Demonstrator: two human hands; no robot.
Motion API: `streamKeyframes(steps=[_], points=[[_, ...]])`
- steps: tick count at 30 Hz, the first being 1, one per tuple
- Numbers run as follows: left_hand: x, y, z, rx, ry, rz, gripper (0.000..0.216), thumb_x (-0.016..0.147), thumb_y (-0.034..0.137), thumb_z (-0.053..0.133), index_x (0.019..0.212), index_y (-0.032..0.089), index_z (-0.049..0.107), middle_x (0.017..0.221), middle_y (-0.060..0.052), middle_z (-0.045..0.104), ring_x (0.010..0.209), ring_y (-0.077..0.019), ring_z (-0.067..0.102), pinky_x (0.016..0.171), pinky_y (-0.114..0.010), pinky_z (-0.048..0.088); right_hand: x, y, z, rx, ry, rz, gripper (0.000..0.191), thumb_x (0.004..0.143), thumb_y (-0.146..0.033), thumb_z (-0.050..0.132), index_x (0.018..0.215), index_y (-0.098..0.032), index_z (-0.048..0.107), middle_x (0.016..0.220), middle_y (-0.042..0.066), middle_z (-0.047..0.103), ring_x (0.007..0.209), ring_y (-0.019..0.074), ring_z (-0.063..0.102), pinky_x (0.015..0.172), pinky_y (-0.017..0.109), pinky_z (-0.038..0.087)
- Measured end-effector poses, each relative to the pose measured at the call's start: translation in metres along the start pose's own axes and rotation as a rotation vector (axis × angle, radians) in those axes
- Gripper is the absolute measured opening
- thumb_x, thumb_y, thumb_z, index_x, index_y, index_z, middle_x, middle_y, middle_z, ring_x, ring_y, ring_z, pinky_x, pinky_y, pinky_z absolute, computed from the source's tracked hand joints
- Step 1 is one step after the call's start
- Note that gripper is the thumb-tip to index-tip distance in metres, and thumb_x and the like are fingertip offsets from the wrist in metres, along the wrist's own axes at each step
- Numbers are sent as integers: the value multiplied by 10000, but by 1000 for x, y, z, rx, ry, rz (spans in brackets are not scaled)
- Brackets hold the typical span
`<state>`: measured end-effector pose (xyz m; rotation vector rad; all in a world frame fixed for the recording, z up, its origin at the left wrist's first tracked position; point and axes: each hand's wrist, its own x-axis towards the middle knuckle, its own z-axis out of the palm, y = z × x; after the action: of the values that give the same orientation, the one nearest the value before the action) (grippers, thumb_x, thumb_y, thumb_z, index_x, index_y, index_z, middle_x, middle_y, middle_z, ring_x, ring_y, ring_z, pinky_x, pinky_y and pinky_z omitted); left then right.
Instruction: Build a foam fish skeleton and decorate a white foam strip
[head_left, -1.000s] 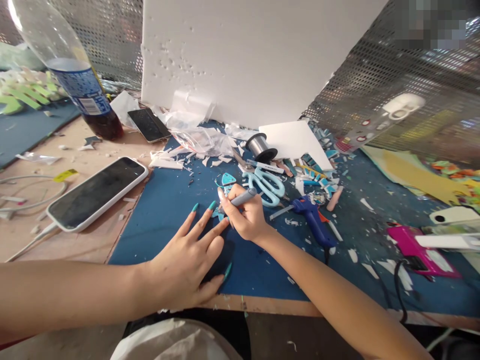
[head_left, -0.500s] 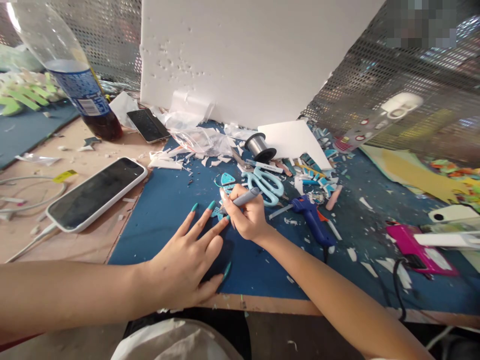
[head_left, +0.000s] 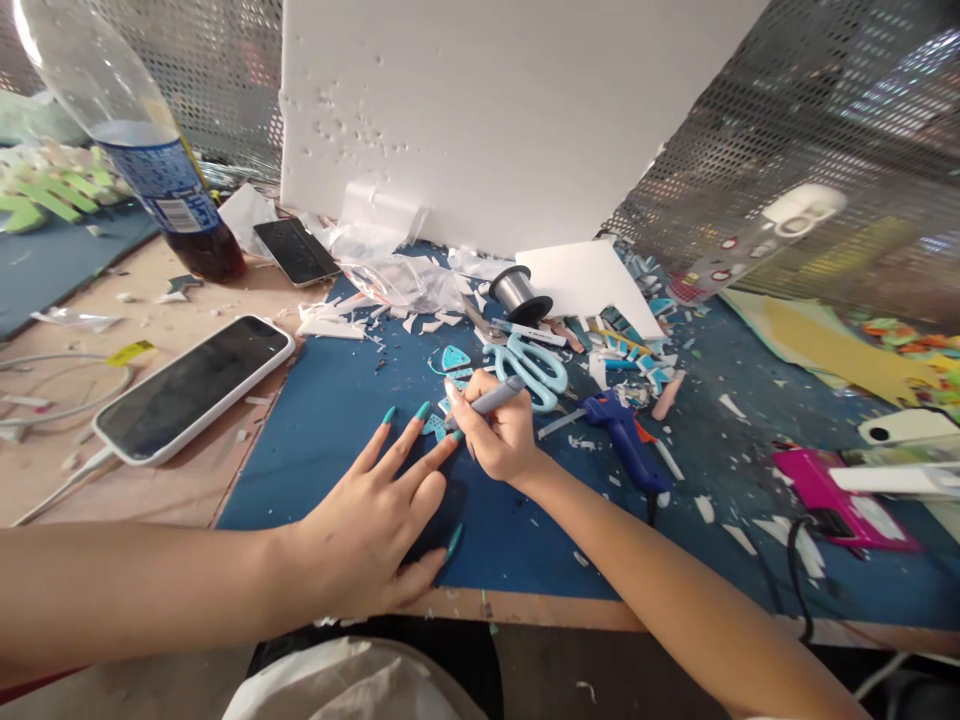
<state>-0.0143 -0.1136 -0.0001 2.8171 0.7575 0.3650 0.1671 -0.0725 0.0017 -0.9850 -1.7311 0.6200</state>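
My left hand [head_left: 375, 525] lies flat on the dark blue mat [head_left: 315, 420], fingers spread, fingertips pressing down a small light blue foam piece [head_left: 435, 426]. My right hand [head_left: 499, 435] is closed around a grey marker [head_left: 491, 398], its tip down on that piece beside my left fingertips. Another light blue cut-out [head_left: 455, 358] lies just beyond them on the mat.
Light blue scissors [head_left: 534, 366], a blue glue gun [head_left: 626, 440] and a wire spool [head_left: 519, 293] lie behind my right hand among foam scraps. Two phones [head_left: 191, 385] [head_left: 298, 250] and a cola bottle [head_left: 161, 180] sit left. A white foam board [head_left: 495, 110] stands behind; a pink tool [head_left: 840, 500] lies right.
My right hand and the marker have shifted very slightly to the right over the small piece. My left hand has stayed put.
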Motion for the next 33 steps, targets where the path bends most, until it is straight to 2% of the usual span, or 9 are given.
streamKeyframes(steps=[7, 11, 18, 24, 33], points=[[1, 0, -2, 5, -16, 1, 311, 848, 392, 498, 950, 108, 573, 1451, -173, 397, 1347, -470, 281, 1032, -654, 336, 1, 0, 0, 2, -35, -15, 365, 892, -211, 494, 567, -201, 328, 537, -49, 362, 436, 73, 396, 490, 250, 373], [0, 0, -1, -15, -10, -1, 310, 843, 391, 515, 965, 113, 578, 1453, -165, 397, 1358, -460, 265, 1048, -650, 316, 1, -2, 0, -25, -40, -3, 379, 895, -219, 491, 558, -200, 317, 536, -46, 373, 430, 69, 379, 464, 246, 340], [-1, 0, 1, -8, 4, 4, 317, 842, 393, 511, 971, 111, 579, 1460, -165, 386, 1351, -473, 268, 1025, -661, 335, 0, -1, 1, 1, 23, -28, 357, 907, -241, 485, 580, -206, 345, 529, -57, 349, 421, 70, 361, 480, 254, 378], [1, 0, -2, -22, -7, -11, 306, 843, 400, 502, 936, 120, 581, 1432, -154, 432, 1338, -470, 298, 1032, -655, 340, 2, -3, 4, 26, -39, -9, 316, 893, -197, 498, 604, -198, 372, 561, -56, 388, 426, 59, 361, 467, 244, 338], [1, 1, -3, -23, -20, -14, 309, 839, 409, 520, 948, 125, 575, 1431, -160, 432, 1359, -453, 270, 1046, -645, 328, 3, -3, 5, -2, -58, -10, 341, 893, -201, 495, 585, -196, 348, 567, -50, 399, 443, 59, 360, 468, 241, 320]])
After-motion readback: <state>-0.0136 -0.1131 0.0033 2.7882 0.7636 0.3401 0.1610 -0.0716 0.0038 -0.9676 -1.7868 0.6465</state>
